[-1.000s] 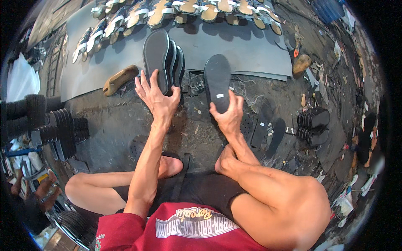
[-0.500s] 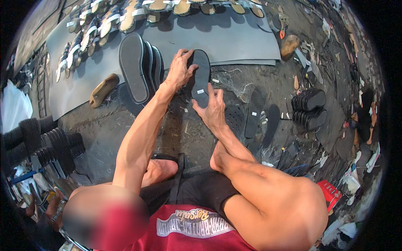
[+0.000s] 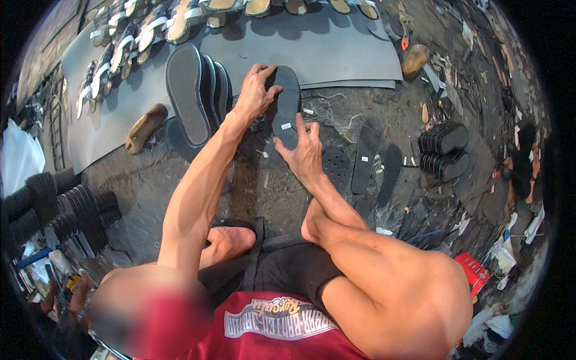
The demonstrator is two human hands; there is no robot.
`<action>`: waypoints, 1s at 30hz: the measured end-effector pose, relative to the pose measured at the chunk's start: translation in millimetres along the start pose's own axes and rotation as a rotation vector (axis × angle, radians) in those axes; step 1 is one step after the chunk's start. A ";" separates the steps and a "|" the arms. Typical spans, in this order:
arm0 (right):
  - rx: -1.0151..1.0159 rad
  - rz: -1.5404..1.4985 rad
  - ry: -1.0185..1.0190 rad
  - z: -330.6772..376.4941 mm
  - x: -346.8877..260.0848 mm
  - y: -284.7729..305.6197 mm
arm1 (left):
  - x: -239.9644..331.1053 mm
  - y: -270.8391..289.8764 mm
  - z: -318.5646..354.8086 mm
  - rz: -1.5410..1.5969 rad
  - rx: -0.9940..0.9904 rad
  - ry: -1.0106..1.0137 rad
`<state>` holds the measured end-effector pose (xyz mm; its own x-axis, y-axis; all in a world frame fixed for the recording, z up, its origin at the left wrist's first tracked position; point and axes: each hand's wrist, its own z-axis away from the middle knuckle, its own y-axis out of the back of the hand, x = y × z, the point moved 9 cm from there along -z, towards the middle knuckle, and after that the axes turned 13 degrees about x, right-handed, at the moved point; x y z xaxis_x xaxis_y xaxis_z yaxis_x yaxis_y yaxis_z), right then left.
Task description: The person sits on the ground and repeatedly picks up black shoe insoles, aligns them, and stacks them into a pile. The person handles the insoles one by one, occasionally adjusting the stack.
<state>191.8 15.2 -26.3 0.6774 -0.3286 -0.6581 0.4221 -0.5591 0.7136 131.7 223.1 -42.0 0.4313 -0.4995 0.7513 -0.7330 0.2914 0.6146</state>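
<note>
A dark grey shoe sole (image 3: 285, 90) with a small white label near its heel lies in front of me, toe end away from me. My left hand (image 3: 257, 95) grips its toe end from the left, fingers at the far edge and thumb on the near side. Around the heel end, my right hand (image 3: 307, 147) has its thumb at the heel and its fingers along the right edge. Left of my left hand, several thick dark soles (image 3: 187, 93) with pale edging lean together in a row.
Finished sandals (image 3: 258, 6) line the far side of a grey sheet (image 3: 336, 54). A wooden shoe last (image 3: 146, 128) lies at the left, another last (image 3: 415, 61) at the far right. Loose soles (image 3: 366, 156) and stacked black soles (image 3: 444, 141) are on the right, more stacks (image 3: 78, 210) on the left.
Both hands keep their hold on the sole. The whole view has shifted slightly, and little else differs.
</note>
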 end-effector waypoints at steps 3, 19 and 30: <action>-0.009 -0.016 0.013 -0.1 -2.2 -1.8 | -5.4 1.4 -1.3 -0.026 0.018 -0.043; -0.187 0.084 0.188 27.9 7.8 33.2 | -5.8 -0.5 7.8 -0.057 0.065 -0.045; -0.156 0.171 0.250 26.6 9.5 35.6 | 46.9 -11.7 38.2 -0.162 -0.135 -0.254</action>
<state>197.3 -28.0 -13.5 0.8652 -0.1999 -0.4599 0.3632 -0.3826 0.8495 140.4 165.1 -23.2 0.3795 -0.7307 0.5676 -0.5821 0.2883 0.7603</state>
